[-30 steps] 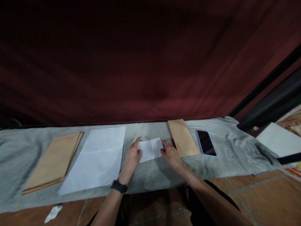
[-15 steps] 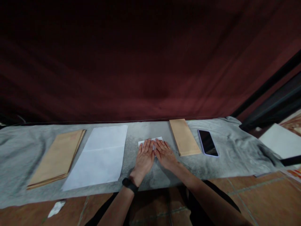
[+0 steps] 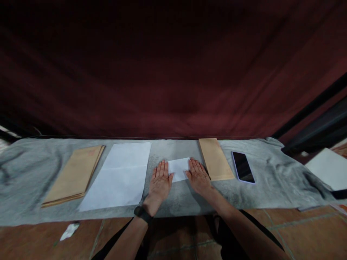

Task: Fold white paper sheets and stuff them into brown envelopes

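Observation:
A small folded white paper (image 3: 179, 168) lies on the grey cloth (image 3: 244, 195) in front of me. My left hand (image 3: 160, 178) rests flat on its left end, fingers stretched out, a black watch on the wrist. On the paper's right end my right hand (image 3: 198, 174) lies flat as well. A single brown envelope (image 3: 215, 159) sits just right of my right hand. Left of my left hand lies a large white sheet (image 3: 120, 175) with a crease across it.
A stack of brown envelopes (image 3: 76, 174) lies at the far left of the cloth. A dark phone (image 3: 243, 167) lies right of the single envelope. A dark red curtain hangs behind. A white scrap (image 3: 69, 231) lies on the tiled floor, and a white board (image 3: 326, 168) at the right.
My hands came together over the folded paper, pressing it flat, then slid apart to its two ends. The view shifted slightly.

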`<act>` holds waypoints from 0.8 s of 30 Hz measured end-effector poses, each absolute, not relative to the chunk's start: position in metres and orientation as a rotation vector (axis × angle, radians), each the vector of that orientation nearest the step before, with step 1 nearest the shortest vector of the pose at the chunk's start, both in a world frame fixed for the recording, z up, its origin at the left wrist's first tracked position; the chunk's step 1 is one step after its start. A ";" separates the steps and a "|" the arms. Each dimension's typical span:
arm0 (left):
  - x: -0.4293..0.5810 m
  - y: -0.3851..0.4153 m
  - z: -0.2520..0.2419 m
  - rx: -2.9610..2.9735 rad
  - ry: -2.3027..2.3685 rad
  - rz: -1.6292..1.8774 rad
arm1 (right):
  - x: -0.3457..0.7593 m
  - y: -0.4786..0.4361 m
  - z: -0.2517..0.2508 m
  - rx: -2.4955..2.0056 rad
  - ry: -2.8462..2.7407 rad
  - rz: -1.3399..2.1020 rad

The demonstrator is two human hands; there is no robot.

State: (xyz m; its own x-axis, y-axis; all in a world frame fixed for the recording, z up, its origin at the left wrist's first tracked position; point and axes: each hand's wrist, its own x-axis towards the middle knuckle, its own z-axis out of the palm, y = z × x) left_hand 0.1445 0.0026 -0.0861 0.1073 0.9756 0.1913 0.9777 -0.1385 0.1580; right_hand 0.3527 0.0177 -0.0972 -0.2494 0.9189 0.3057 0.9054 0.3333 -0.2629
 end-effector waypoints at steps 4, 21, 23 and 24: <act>0.139 -0.001 -0.085 -2.264 -2.117 -0.420 | 0.354 0.014 -0.096 -1.642 -2.163 0.040; 0.168 -0.018 -0.082 -2.596 -1.765 -0.463 | 0.352 0.033 -0.055 -1.984 -2.035 0.449; 0.167 -0.018 -0.083 -2.581 -1.778 -0.485 | 0.355 0.037 -0.056 -1.964 -1.910 0.593; 0.167 -0.018 -0.084 -2.577 -1.784 -0.497 | 0.356 0.039 -0.058 -1.918 -1.818 0.687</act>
State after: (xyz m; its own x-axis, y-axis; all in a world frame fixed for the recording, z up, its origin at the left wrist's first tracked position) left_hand 0.1671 -0.0183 -0.0839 0.3189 0.9178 0.2364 0.9078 -0.3674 0.2020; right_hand 0.3563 0.0393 -0.0576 0.0294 0.9969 -0.0726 0.7958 -0.0673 -0.6018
